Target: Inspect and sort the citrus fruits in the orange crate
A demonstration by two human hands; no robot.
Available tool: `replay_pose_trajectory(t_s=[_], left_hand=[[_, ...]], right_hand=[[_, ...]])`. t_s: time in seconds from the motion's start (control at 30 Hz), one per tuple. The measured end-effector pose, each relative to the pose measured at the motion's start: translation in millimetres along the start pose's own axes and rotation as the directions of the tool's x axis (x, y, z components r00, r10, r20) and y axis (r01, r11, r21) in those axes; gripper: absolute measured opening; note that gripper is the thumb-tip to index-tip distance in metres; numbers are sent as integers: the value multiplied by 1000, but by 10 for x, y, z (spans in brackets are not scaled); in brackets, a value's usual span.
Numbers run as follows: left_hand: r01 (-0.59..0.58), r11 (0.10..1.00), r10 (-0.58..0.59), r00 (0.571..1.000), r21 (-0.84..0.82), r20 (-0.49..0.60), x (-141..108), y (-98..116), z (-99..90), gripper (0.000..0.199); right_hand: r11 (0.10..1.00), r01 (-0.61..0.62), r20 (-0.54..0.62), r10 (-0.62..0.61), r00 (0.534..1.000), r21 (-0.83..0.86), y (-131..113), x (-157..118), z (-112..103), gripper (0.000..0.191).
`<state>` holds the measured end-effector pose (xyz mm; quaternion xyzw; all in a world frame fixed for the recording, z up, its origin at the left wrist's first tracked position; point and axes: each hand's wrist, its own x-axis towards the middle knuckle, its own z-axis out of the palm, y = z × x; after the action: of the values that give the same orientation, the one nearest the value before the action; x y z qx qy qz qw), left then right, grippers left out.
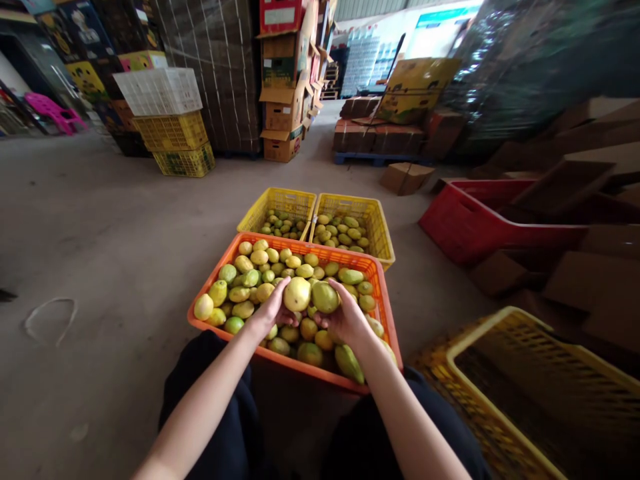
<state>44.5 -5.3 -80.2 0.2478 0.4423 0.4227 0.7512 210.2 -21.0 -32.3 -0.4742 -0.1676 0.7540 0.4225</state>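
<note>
My left hand (pixel 279 305) is closed round a pale yellow, roundish fruit (pixel 297 294) with a small dark spot. A greener oval fruit (pixel 325 297) sits in my right hand (pixel 345 315), its thumb along the top. The two fruits are side by side, just above an orange plastic crate (pixel 385 313). Many yellow and green fruits (pixel 239 294) of mixed size and shape fill that crate, some round, some long. I cannot tell their exact kind. The crate stands in front of my knees.
Two yellow crates (pixel 386 233) with smaller-looking fruits touch the orange crate's far side. At right are a yellow crate (pixel 480 323) and a red bin (pixel 457 223) with cardboard. Behind stand stacked crates (pixel 173 130), boxes (pixel 281 115) and a loaded blue pallet (pixel 377 159).
</note>
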Motion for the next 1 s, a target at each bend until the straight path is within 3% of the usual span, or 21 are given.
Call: replay_pose_trajectory(t_s=[0.07, 0.1, 0.2, 0.27, 0.37, 0.47, 0.57, 0.67, 0.9, 1.0], left_hand=[[108, 994, -108, 994, 14, -4, -21, 25, 30, 48], [103, 995, -103, 995, 0, -6, -31, 35, 53, 48], [-25, 998, 21, 997, -60, -69, -56, 52, 145, 46], [-131, 986, 115, 983, -104, -143, -69, 70, 208, 45], [-203, 953, 167, 971, -223, -171, -98, 126, 255, 46], [-159, 929, 133, 986, -334, -101, -142, 172, 234, 48], [-113, 936, 112, 993, -332, -22, -178, 155, 221, 52], [-140, 935, 131, 990, -326, -48, -185, 93, 268, 49], [-178, 929, 172, 984, -325, -48, -97, -11, 285, 42], [-131, 918, 113, 991, -374, -70, -52, -9, 251, 35]], right_hand=[[1000, 14, -8, -14, 1000, -9, -7, 3, 7, 30], [1000, 24, -4, -24, 1000, -16, -6, 2, 12, 29], [994, 103, 15, -102, 995, -38, 18, -24, 35, 26], [966, 250, -3, -250, 968, -70, 46, -64, 52, 28], [816, 523, -59, -551, 832, -247, 78, -128, 60, 41], [645, 617, -49, -708, 705, -451, 107, -122, 39, 51], [520, 632, 22, -762, 647, -575, 178, -14, 15, 53], [339, 624, 146, -791, 594, -704, 290, 115, 12, 51], [73, 578, 411, -631, 658, -813, 433, 152, 1, 63], [-68, 544, 445, -663, 602, -837, 441, 124, 2, 73]])
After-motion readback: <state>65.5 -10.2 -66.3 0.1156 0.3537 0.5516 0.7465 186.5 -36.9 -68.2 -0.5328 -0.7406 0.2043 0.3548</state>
